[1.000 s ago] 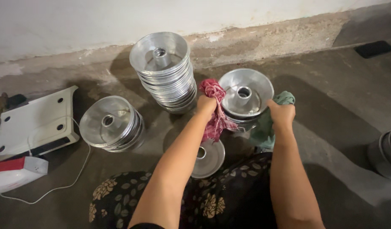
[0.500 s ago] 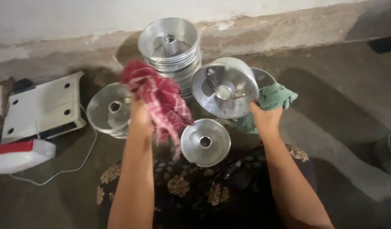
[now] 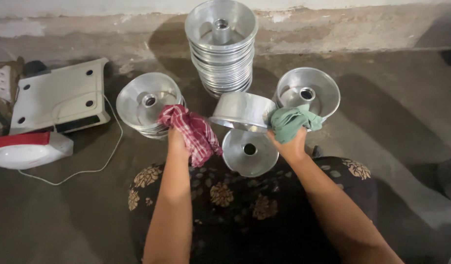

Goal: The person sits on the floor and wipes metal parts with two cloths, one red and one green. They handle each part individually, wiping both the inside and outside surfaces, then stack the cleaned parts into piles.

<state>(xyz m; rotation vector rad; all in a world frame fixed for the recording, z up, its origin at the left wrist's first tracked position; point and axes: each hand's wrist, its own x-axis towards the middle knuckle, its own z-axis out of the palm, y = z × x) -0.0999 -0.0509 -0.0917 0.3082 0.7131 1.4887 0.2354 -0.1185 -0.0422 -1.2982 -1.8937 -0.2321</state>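
From the head view, a tall stack of ribbed aluminium pulleys [image 3: 221, 46] is standing against the rough plastered wall [image 3: 372, 27], with a shorter stack [image 3: 148, 103] to its left and a single dished one [image 3: 308, 93] to its right, all shiny on dull concrete. A white scale [image 3: 59, 95] and its cord are lying well off to the left. The left hand [image 3: 177, 139] is clenching a red checked cloth [image 3: 193, 132]. The right hand [image 3: 290, 144], wrapped in a green rag [image 3: 291, 122], is gripping a tilted pulley [image 3: 242, 111], held above another pulley [image 3: 250, 152] on the lap.
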